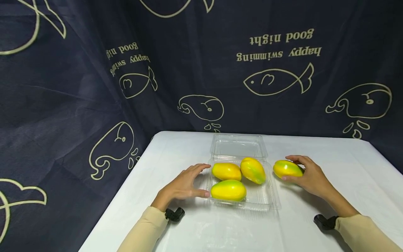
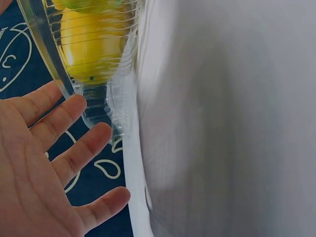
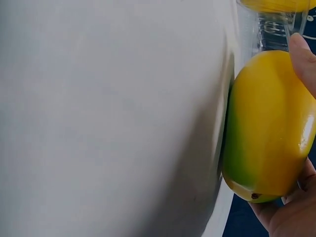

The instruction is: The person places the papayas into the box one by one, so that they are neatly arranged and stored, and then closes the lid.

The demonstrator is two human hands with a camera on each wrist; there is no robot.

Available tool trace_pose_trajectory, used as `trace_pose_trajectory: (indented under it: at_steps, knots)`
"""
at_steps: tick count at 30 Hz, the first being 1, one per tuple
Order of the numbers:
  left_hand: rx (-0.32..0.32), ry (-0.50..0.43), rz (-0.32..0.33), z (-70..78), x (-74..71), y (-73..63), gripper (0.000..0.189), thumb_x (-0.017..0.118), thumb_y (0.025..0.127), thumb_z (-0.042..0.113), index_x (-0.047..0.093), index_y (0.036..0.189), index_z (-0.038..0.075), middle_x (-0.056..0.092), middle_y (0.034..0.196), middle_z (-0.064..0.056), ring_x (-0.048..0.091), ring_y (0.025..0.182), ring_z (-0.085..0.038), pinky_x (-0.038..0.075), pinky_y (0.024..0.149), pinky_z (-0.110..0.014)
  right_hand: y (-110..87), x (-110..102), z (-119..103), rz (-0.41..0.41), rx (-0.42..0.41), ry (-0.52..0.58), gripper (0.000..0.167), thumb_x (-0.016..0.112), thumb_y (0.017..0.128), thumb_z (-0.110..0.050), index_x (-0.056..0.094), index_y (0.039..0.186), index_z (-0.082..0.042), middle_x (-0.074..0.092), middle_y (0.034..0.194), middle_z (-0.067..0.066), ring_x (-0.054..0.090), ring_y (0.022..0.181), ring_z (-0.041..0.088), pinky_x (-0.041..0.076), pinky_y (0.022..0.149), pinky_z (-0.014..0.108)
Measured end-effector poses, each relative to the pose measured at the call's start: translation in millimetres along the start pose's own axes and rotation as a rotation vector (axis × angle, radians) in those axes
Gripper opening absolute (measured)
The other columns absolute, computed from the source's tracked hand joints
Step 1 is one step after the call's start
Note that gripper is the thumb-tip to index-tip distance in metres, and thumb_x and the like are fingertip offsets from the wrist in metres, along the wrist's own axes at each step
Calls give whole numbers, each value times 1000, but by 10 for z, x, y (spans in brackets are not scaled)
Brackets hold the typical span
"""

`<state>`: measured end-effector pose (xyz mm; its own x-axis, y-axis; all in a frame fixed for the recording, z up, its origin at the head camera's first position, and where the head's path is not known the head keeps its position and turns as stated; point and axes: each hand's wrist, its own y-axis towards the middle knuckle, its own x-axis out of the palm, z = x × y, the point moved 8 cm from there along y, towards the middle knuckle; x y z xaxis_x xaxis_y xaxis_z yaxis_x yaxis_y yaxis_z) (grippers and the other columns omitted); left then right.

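Observation:
In the head view, my right hand grips a yellow-green mango just right of a clear plastic container. The right wrist view shows this mango close up, thumb on one side and fingers on the other. Three more mangoes lie inside the container: one at back left, one tilted at back right, one along the front. My left hand is spread at the container's left side, fingertips right at its wall. The left wrist view has its fingers extended and apart.
The container's hinged lid lies folded back on the far side. A white cloth covers the table. Dark fabric printed with pale fish and whales hangs behind the table and to its left.

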<state>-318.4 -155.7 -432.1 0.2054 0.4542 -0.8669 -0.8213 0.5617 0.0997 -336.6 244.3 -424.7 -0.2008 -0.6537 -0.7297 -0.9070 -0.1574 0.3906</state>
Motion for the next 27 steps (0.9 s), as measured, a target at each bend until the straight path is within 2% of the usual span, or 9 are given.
trace_pose_trajectory:
  at_steps: [9,17,27]
  knots:
    - [-26,-3,-3,10,9,-17,99,71,74,74,33,156,32,39,158,11,40,144,-19,32,115,-58,23,71,9,-31,-14,28,73,91,71,-36,60,131,-8,59,128,17,53,121,39,43,98,59]
    - [-22,3,5,19,2,-12,99,71,74,74,34,155,32,39,157,12,41,142,-18,33,115,-57,13,70,9,-41,12,35,71,91,72,-35,60,130,-8,57,128,21,53,121,44,41,98,64]
    - [-12,-4,2,39,-5,-15,99,71,75,73,33,156,31,39,158,11,41,143,-19,33,114,-58,-2,46,-23,-26,20,15,70,91,72,-33,60,130,-8,58,127,21,53,120,43,41,96,64]
